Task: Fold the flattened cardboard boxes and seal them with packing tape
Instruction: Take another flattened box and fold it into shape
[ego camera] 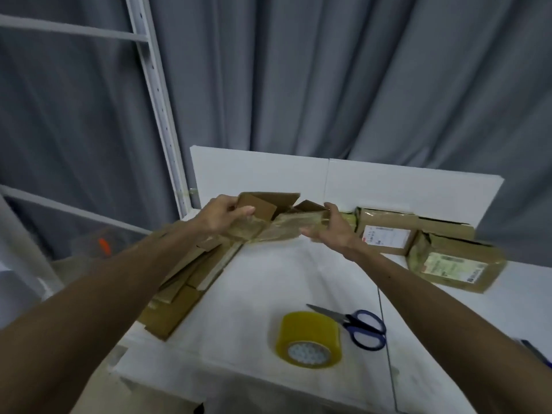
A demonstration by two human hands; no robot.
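Above the far edge of the white table point(254, 294), a half-opened cardboard box point(277, 219) is held in the air between two hands. From left to right: a white metal shelf upright point(158, 100) stands against the grey curtain point(328, 70). Below it, a stack of flattened cardboard boxes point(185, 282) lies along the table's left edge, partly hidden by the left forearm. The left hand point(222, 218) grips the left end of the box, its fingers curled over the upper flap and its thumb on the near face. The box is creased and carries strips of old clear tape; its top flaps stand open and uneven. The right hand point(331, 231) holds the right end, fingers bent round the far corner and thumb spread towards the centre beneath the box. Nearer the viewer, a roll of clear packing tape point(309, 339) rests on the table, just beside blue-handled scissors point(358, 327) whose blades point left. At far right, two taped boxes with printed labels, one point(388, 234) behind the other point(457, 264), sit touching before the white back panel point(388, 186).
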